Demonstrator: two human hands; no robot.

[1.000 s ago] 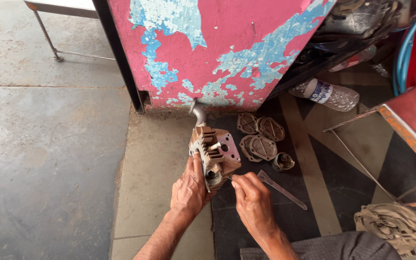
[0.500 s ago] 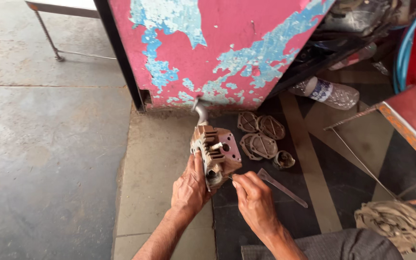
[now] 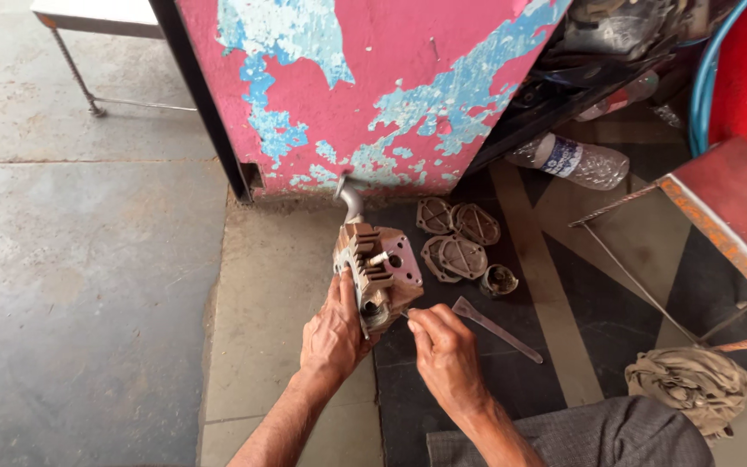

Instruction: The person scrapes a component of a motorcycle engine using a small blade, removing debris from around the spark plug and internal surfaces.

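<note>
My left hand (image 3: 332,333) grips a rusty finned metal engine block (image 3: 378,272) from its left side and holds it upright on the floor. A bent grey pipe (image 3: 352,201) rises from the block's top. My right hand (image 3: 444,355) pinches a thin small tool whose tip touches the lower end of the block; the tool is mostly hidden by the fingers. Just right of that hand, a flat metal scraper (image 3: 494,329) lies on the dark floor.
Several round rusty cover plates (image 3: 458,235) and a small ring part (image 3: 498,280) lie behind the block. A peeling pink and blue panel (image 3: 373,95) stands at the back. Right: a plastic bottle (image 3: 572,161), a red metal stand (image 3: 732,212), a crumpled rag (image 3: 689,380).
The view has shifted slightly, so everything sits a little left and higher in the frame. Both hands keep the same hold on the block and the small tool.
</note>
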